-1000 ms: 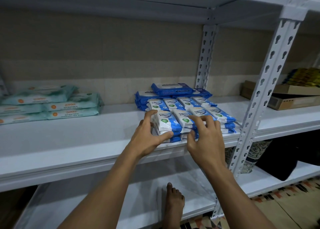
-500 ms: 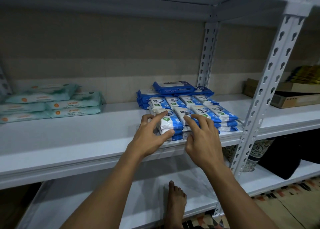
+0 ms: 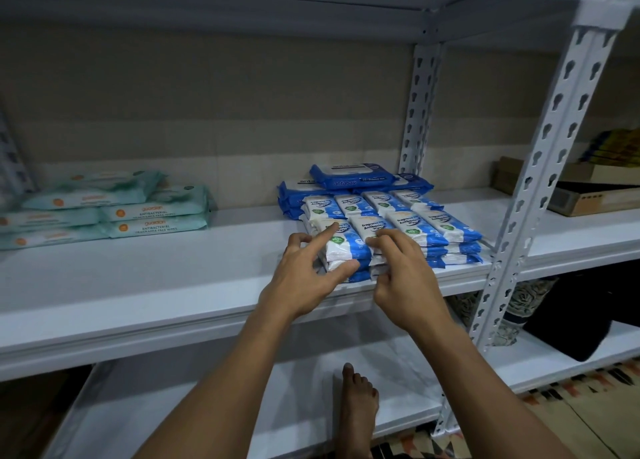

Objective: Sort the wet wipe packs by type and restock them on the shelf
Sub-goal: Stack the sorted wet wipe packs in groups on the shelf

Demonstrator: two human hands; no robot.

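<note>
Shelf: a white metal shelf (image 3: pixel 173 278) is carrying the wipes, slotted white uprights (image 3: pixel 540 188) are bracing it, and another board is sitting overhead.
Room: a beige tiled wall is running behind the unit; a patterned rug (image 3: pixel 571 410) is covering the floor at lower right, and a bare foot (image 3: pixel 358 399) is resting on the lower shelf.
Small packs: white-and-blue packs (image 3: pixel 408 226) are lying stacked in rows near the shelf's front edge, right of centre, reading "Fragrance… Antibacterial Wipes".
Blue packs: dark blue "antabax" packs (image 3: pixel 349 178) are sitting piled just behind them.
Green packs: pale green "guardian" packs (image 3: pixel 152 212), marked "Antibacterial Fragrance Free Wipes", are lying stacked at far left, well apart.
Left hand: the left hand (image 3: pixel 304 275) is touching the front-left stack, forefinger lying on top, thumb pressing its front; grip loose, not closed.
Right hand: the right hand (image 3: pixel 401 278) is curling its fingers onto the neighbouring stack, thumb at the front.
Neighbouring bay: cardboard boxes (image 3: pixel 588 195) are sitting at right.
</note>
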